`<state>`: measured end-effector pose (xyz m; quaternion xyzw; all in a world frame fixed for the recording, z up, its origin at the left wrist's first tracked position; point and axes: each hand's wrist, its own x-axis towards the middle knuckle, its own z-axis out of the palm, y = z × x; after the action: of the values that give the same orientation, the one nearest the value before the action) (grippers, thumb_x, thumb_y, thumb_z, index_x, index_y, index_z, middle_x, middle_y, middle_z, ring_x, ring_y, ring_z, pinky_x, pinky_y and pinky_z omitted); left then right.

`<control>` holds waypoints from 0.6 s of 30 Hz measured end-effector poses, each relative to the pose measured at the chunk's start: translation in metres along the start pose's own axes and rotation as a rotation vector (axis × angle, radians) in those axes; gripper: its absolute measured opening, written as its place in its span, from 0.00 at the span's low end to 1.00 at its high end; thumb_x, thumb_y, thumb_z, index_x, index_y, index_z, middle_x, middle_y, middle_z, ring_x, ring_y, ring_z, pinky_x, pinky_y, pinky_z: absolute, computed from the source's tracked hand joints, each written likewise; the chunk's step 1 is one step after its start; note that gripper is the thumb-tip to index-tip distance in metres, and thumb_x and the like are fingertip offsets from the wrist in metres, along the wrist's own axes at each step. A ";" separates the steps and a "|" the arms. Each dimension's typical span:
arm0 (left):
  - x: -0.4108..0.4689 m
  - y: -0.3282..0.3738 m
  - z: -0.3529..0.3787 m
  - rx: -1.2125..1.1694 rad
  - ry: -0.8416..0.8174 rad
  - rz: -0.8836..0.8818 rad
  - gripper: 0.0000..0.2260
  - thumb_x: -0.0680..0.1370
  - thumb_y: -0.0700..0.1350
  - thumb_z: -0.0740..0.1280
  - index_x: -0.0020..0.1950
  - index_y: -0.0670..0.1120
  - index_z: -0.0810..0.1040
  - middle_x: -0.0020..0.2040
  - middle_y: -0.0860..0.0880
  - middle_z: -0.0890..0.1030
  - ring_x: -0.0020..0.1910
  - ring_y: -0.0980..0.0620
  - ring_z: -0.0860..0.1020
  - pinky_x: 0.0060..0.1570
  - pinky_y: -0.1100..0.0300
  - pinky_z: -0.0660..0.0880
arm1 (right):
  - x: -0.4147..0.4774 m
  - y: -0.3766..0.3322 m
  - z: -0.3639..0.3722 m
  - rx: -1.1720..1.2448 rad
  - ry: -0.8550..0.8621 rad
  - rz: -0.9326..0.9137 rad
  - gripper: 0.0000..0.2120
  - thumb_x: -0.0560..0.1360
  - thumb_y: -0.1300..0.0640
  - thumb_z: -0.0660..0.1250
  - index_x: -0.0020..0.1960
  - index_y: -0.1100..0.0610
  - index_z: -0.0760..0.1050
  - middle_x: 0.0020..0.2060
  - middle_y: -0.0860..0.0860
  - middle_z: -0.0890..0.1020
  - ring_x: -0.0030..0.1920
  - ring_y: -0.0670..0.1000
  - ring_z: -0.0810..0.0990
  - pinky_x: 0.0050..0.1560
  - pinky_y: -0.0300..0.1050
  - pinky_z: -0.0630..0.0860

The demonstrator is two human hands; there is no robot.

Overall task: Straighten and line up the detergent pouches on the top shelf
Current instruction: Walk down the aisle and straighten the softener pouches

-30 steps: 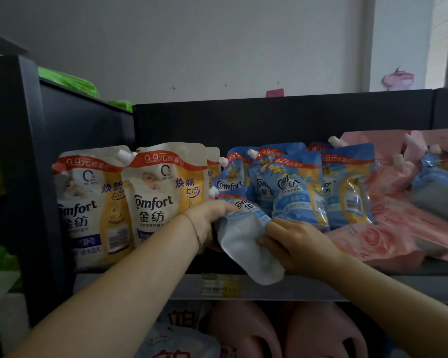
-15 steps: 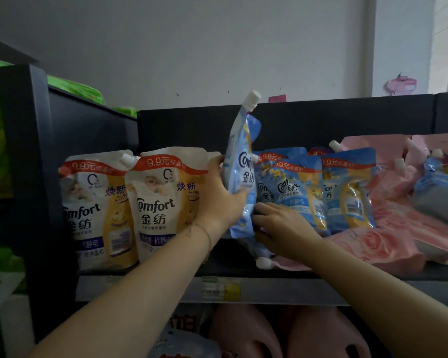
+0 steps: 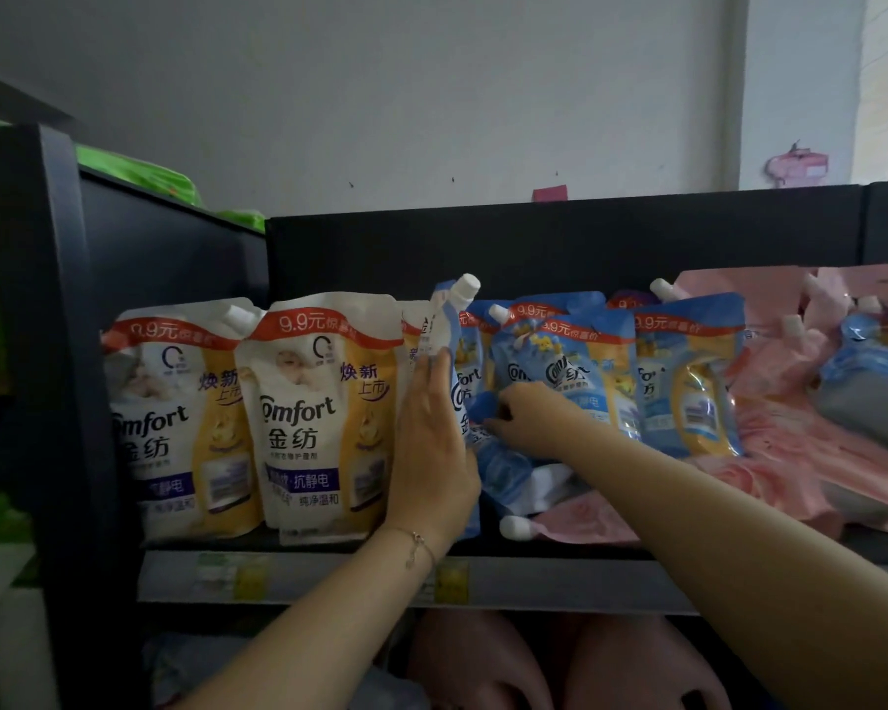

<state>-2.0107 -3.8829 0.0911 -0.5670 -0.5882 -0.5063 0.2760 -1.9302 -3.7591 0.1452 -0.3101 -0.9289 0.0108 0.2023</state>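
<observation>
White pouches (image 3: 319, 417) stand aligned; left hand (image 3: 431, 448), fingers flat, props a blue pouch (image 3: 457, 402) upright; right hand (image 3: 529, 417), grip unclear; pink pouches (image 3: 811, 453) lie toppled.

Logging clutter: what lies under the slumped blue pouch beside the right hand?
A pink pouch lies flat beneath the slumped blue pouch, white cap at the shelf front. How far back it runs is hidden by that pouch and the right forearm.
</observation>
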 end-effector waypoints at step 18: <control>-0.005 -0.012 0.015 0.150 0.084 0.009 0.43 0.76 0.39 0.66 0.77 0.52 0.36 0.78 0.43 0.51 0.77 0.47 0.49 0.73 0.48 0.57 | 0.022 -0.004 0.021 -0.215 0.058 -0.013 0.11 0.80 0.53 0.56 0.57 0.57 0.72 0.52 0.57 0.79 0.49 0.59 0.79 0.42 0.50 0.73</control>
<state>-2.0173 -3.8691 0.0776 -0.5257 -0.6098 -0.4830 0.3441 -1.9563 -3.7471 0.1346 -0.3243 -0.9203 -0.0994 0.1948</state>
